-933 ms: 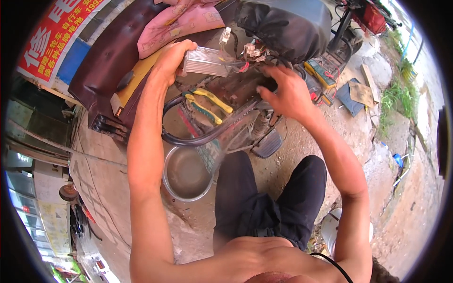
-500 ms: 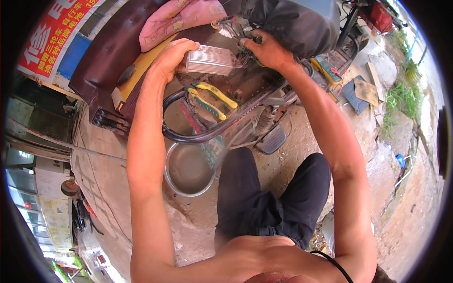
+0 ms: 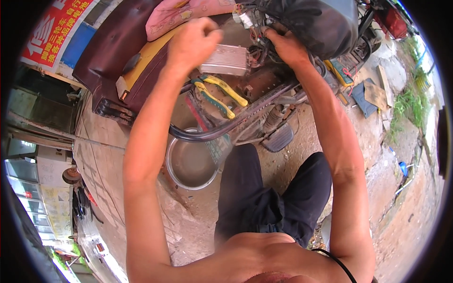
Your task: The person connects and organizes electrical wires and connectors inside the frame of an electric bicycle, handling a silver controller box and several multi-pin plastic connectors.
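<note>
A finned silver metal box [image 3: 225, 60], like a motor controller, rests on the vehicle's frame with wires [image 3: 257, 40] coming off its right end. My left hand [image 3: 194, 43] is raised just over the box's left end, its curled fingers smeared by motion. To the right of the box, my right hand [image 3: 287, 46] grips the bundle of wires beside a black plastic cover, thumb and fingers closed; the fingertips are partly hidden. White connectors [image 3: 244, 20] hang among the wires. Pliers [image 3: 219, 96] with yellow and green handles lie below the box.
A curved black frame tube [image 3: 203, 137] runs in front of me, above a metal basin [image 3: 192, 162] of murky water. The dark red seat [image 3: 111, 47] with a pink cloth [image 3: 184, 19] stands at left. A yellow multimeter [image 3: 339, 73] sits at right, near a pedal [image 3: 277, 137].
My left hand has let go of the silver box and lifted up and right over it. My right hand stays at the wires. The whole view has shifted slightly.
</note>
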Available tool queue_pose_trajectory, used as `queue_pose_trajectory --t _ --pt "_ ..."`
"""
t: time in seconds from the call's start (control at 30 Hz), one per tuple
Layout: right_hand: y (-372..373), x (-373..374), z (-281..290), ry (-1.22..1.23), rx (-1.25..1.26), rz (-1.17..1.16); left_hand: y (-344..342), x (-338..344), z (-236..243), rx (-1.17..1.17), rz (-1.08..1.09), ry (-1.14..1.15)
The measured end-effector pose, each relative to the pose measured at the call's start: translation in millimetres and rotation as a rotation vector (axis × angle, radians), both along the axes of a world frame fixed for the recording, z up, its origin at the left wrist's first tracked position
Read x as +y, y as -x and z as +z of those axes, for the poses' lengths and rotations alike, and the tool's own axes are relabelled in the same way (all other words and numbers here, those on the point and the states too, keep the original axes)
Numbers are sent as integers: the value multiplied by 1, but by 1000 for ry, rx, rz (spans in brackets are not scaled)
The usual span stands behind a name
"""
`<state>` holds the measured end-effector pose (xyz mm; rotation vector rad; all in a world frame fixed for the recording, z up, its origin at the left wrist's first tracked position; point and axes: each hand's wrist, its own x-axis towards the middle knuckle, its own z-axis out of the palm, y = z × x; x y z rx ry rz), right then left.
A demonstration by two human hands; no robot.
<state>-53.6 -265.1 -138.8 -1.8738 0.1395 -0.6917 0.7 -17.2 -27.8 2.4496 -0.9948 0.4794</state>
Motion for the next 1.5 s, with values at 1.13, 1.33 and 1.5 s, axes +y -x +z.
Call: queue_pose_trajectory --t 1.13,1.33,1.5 --pt "4 -7 -7 262 104 -122 12 -23 17 826 -687 -29" --pt "-1 -6 -14 291 56 -162 22 -25 21 867 -623 71" --pt "14 5 11 230 239 -55 7 -11 13 749 -633 9"
